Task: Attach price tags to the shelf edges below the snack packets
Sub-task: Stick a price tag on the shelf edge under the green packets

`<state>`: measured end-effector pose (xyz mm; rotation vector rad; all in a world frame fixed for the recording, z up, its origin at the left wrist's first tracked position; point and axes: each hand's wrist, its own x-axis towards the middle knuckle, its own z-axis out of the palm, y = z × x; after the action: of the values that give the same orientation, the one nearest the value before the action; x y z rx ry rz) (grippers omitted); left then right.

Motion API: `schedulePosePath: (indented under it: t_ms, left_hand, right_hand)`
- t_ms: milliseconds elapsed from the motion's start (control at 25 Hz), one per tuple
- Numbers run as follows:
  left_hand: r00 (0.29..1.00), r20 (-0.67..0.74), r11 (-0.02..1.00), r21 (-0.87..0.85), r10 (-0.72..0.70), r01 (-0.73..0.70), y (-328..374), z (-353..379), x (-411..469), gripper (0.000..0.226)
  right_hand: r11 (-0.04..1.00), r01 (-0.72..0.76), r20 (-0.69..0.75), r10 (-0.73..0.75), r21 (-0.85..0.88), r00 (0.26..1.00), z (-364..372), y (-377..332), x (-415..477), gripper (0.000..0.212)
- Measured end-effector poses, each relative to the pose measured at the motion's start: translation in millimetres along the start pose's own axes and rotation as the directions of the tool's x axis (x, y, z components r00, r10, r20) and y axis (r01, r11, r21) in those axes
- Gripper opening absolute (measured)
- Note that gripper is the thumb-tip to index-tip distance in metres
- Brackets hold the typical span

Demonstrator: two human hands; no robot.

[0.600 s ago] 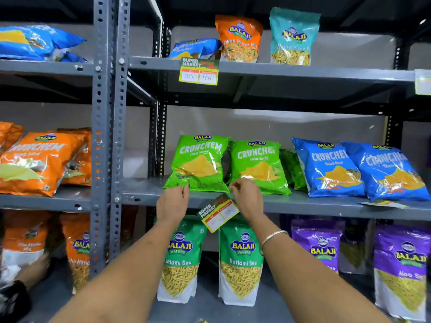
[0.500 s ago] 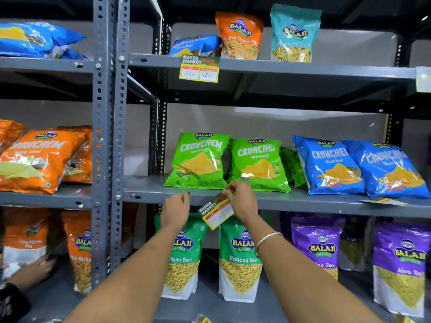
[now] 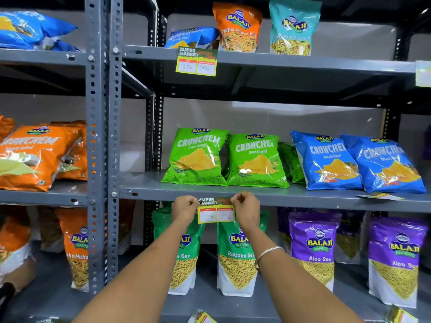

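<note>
A yellow and green price tag (image 3: 216,211) hangs level against the front edge of the middle grey shelf (image 3: 303,198), below two green Crunchem packets (image 3: 198,157). My left hand (image 3: 184,209) pinches its upper left corner and my right hand (image 3: 246,210) pinches its upper right corner. Both hands press the tag's top strip to the shelf edge. Another tag (image 3: 197,61) is fixed on the top shelf's edge under a blue packet (image 3: 191,38).
Blue Crunchem packets (image 3: 326,159) sit right of the green ones, with a loose tag (image 3: 380,196) lying on the shelf by them. Green (image 3: 238,255) and purple (image 3: 313,248) Balaji pouches stand below. Orange packets (image 3: 35,157) fill the left bay beyond the grey upright (image 3: 102,145). More tags (image 3: 201,317) lie at the bottom.
The tag was tilted and held only by my right hand. Now it is level against the shelf edge, and my left hand has come over to grip its left corner.
</note>
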<state>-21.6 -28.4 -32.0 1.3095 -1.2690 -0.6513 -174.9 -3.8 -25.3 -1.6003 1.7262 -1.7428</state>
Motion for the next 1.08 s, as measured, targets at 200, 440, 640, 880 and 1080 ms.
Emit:
schedulePosePath:
  t_ms: [200,440,640,880,1080]
  left_hand:
    - [0.996,-0.071,0.998,0.026,0.059,-0.057,5,5,4,0.017]
    - [0.991,-0.074,0.994,0.021,0.110,-0.108,5,4,1,0.019]
    - [0.991,-0.075,0.993,0.007,0.114,-0.114,7,4,-1,0.020]
    - [0.985,-0.137,0.994,0.005,0.106,-0.106,7,7,-1,0.018]
    - [0.986,-0.119,0.991,0.080,0.113,-0.104,11,6,0,0.027]
  right_hand:
    - [0.999,-0.037,-0.040,0.039,0.037,0.998,4,-1,7,0.010]
    - [0.997,0.012,-0.083,-0.006,0.073,0.997,12,3,5,0.010]
    - [0.997,0.023,-0.079,-0.017,0.075,0.997,9,-1,4,0.017]
    - [1.000,0.016,-0.114,-0.015,0.012,0.993,18,2,6,0.014]
    - [0.959,-0.007,-0.200,-0.052,-0.285,0.978,36,-10,-2,0.050]
